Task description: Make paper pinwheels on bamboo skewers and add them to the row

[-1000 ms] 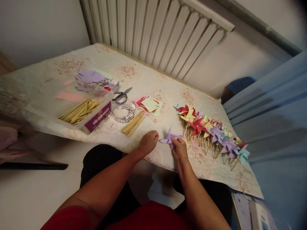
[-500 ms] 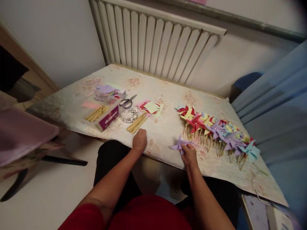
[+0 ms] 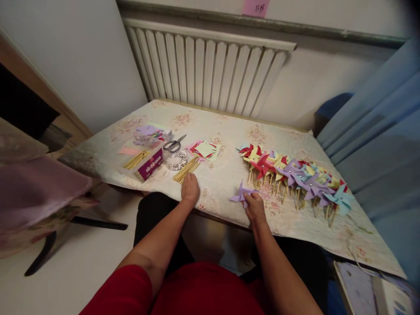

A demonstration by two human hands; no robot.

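Pinching the purple pinwheel (image 3: 240, 194) between thumb and fingers, the right hand (image 3: 254, 208) is holding it at the front edge of the table (image 3: 226, 179) — just left of the row of finished pinwheels (image 3: 295, 175). The left hand (image 3: 190, 189) is resting knuckles-up at the near end of the loose sticks (image 3: 187, 168); its fingers are curled under — whether they are gripping a stick cannot be told. Scissors (image 3: 173, 144) are lying beyond.

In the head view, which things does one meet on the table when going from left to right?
From the left: box of sticks → scissors → paper squares → purple pinwheel in the right hand → teal pinwheel at the end of the row.
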